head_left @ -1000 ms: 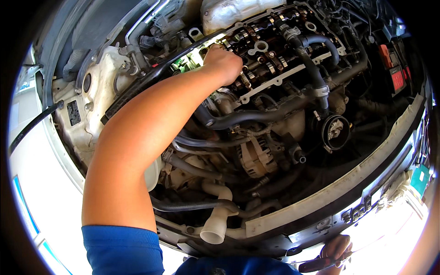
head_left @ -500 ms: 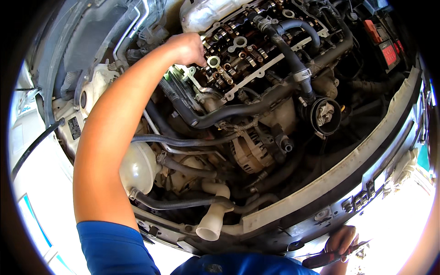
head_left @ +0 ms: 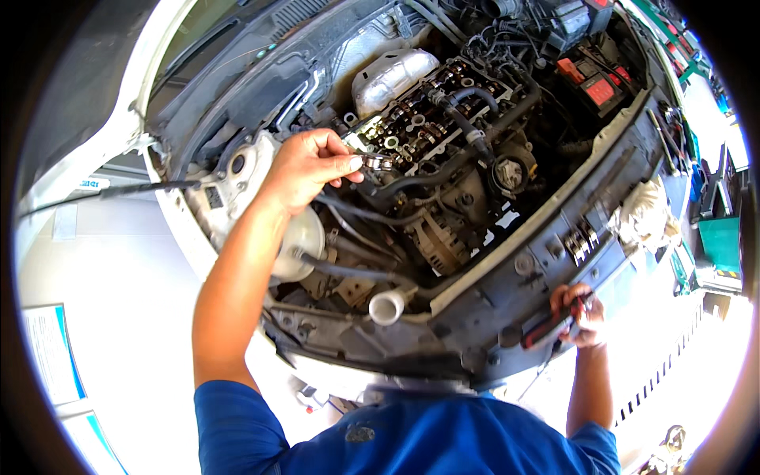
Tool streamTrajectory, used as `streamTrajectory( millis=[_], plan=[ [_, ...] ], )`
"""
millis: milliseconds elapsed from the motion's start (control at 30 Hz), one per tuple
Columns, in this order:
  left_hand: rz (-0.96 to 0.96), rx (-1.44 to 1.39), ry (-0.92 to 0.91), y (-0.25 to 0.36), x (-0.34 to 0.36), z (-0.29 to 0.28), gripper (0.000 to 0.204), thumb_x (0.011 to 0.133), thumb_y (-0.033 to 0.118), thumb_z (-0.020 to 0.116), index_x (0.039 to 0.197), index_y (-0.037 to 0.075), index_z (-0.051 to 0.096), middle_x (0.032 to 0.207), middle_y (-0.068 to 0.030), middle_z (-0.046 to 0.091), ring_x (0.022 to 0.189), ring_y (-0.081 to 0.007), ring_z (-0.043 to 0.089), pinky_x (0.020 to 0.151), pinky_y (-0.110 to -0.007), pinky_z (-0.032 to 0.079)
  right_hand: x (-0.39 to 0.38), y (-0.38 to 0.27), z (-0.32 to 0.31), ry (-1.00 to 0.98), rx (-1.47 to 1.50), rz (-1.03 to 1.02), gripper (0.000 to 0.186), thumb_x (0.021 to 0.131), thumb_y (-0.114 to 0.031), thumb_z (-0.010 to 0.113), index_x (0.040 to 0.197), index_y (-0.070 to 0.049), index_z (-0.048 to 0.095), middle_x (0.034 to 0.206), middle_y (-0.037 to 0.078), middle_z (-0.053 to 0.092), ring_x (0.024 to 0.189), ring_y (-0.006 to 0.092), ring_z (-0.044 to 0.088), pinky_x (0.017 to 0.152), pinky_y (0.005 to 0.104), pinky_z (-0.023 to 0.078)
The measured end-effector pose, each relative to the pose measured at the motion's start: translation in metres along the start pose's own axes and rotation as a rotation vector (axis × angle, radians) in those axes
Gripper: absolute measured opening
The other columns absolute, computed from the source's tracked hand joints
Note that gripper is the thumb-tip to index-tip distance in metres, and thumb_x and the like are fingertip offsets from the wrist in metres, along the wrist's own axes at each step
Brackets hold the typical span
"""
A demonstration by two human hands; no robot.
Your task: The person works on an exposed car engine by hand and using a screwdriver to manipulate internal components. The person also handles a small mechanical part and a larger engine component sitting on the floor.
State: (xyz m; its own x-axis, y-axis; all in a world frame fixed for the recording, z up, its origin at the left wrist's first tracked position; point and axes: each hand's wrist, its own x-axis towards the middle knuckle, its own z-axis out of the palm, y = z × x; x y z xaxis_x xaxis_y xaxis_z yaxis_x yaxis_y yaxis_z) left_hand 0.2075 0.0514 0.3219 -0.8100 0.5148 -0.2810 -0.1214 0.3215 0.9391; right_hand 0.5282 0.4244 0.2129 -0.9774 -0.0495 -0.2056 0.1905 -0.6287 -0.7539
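Observation:
Between the thumb and fingers of my left hand point(head_left: 313, 166) is a small shiny metal rocker arm point(head_left: 376, 161), held above the near left end of the open engine top point(head_left: 431, 119). Camshaft lobes and rings show in that uncovered engine. My right hand point(head_left: 582, 313) is closed around a red-and-black-handled tool point(head_left: 546, 328) over the front edge of the car; its working end cannot be made out. On the black front panel point(head_left: 546, 261), several small metal parts point(head_left: 582, 241) like the held one lie in a row.
A silver heat shield point(head_left: 393, 79) sits behind the engine. Hoses cross in front of it, near a white filler neck point(head_left: 386, 306) and an alternator point(head_left: 439, 245). The red-topped battery point(head_left: 594, 83) is at right. A pale rag point(head_left: 643, 214) lies on the panel's right end.
My left hand has lifted off the engine and come nearer with the rocker arm in its fingers. My right hand, still holding the tool, has risen over the front panel. The view has shifted wider.

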Motion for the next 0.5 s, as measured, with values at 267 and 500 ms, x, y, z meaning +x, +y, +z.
streamTrajectory(
  millis=[267,500],
  plan=[
    [0.186,-0.596,0.216,-0.03,-0.193,0.129,0.027,0.081,0.002,0.068,0.103,0.006,0.054,0.088,-0.0073,0.063,0.075,-0.018,0.063,0.065,-0.03,0.054,-0.093,-0.075,-0.004,0.499,-0.16,-0.073,0.027,0.088,-0.027,0.063,0.092,-0.002,0.058,0.068,0.003,0.059,0.052,0.0094,0.052,0.046,0.0217,0.04],
    [0.125,-0.708,0.318,-0.07,-0.298,0.176,0.026,0.082,0.0,0.067,0.103,0.006,0.054,0.089,-0.0066,0.065,0.071,-0.0167,0.063,0.067,-0.03,0.054,-0.11,-0.161,-0.039,0.642,-1.0,0.045,0.034,0.081,-0.036,0.069,0.08,-0.003,0.062,0.063,0.002,0.056,0.05,0.0101,0.05,0.046,0.0236,0.04]
  ],
)
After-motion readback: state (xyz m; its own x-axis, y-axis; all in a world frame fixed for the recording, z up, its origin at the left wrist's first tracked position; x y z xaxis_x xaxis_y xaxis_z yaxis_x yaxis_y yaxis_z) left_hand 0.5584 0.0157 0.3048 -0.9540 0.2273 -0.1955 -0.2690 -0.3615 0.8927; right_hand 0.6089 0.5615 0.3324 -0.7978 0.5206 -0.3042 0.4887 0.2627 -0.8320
